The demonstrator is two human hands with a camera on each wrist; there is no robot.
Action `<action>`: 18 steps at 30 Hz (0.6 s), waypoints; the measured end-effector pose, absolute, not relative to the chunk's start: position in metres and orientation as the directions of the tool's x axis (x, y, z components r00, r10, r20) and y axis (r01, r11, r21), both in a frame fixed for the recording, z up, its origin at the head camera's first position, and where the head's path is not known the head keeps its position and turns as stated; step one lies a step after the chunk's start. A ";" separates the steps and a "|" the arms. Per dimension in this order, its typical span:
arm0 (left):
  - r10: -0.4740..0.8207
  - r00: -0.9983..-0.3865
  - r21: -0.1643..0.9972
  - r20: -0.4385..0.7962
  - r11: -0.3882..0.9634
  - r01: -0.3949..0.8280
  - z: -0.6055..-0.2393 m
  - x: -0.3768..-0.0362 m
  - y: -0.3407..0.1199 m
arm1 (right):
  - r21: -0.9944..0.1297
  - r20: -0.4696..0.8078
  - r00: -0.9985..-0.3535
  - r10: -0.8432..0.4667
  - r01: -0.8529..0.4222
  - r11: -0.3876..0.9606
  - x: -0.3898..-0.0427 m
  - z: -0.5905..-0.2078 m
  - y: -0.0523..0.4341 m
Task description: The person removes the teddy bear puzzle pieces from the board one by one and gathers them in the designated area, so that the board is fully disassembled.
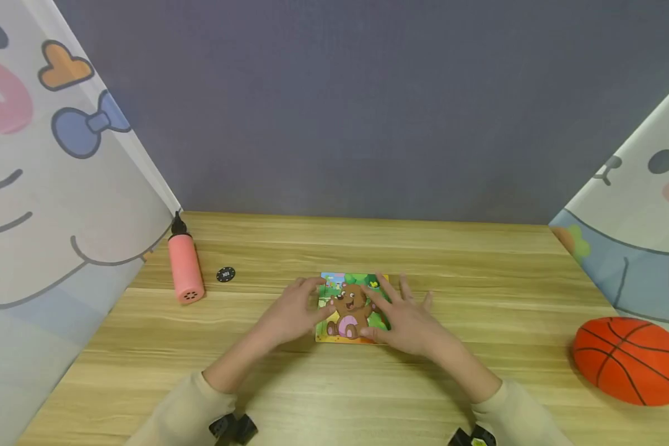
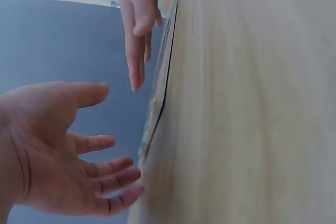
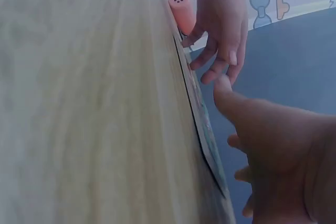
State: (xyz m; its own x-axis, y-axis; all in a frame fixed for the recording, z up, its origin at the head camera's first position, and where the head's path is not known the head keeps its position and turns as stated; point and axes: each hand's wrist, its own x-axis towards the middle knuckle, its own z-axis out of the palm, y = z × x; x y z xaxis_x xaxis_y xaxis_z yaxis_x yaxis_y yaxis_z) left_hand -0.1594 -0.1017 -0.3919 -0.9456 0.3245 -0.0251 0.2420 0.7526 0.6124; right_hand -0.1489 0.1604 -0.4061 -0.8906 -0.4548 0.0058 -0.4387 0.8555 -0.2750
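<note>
A flat bear jigsaw puzzle, with a brown bear on a bright green and yellow scene, lies on the wooden table. Over its left edge is my left hand, fingers loosely bent and thumb over the picture. My right hand spreads its fingers over the puzzle's right side, covering part of it. From the side, the left wrist view has the left hand with fingers apart and nothing in its palm. The puzzle's thin edge lies low along the tabletop in the right wrist view, beside the right hand.
A pink hand pump with a black nozzle lies at the table's left, and a black round chip is beside it. An orange basketball-patterned object sits at the right edge. A grey panel stands behind the table, with cartoon-printed sheets on both sides.
</note>
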 end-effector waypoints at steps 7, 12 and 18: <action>0.270 -0.962 0.794 -0.042 0.593 0.132 -0.403 -0.174 -0.103 | -0.298 -0.017 -0.883 -0.469 -0.443 0.845 -0.153 -0.413 0.160; 0.235 -0.970 0.856 -0.068 0.514 0.064 -0.407 -0.181 -0.104 | -0.298 -0.049 -0.879 -0.473 -0.440 0.847 -0.154 -0.414 0.160; 0.217 -0.973 0.886 -0.080 0.462 0.030 -0.410 -0.188 -0.105 | -0.287 -0.069 -0.879 -0.472 -0.436 0.853 -0.154 -0.415 0.159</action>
State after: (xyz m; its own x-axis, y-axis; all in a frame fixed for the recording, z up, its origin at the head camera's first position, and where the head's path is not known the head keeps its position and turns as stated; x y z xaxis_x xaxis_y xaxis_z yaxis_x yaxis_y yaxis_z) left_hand -0.1876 -0.1050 -0.4105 -0.9730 0.2165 -0.0799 0.0299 0.4618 0.8865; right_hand -0.1545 0.1591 -0.4152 -0.8789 -0.4720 -0.0692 -0.4356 0.8532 -0.2869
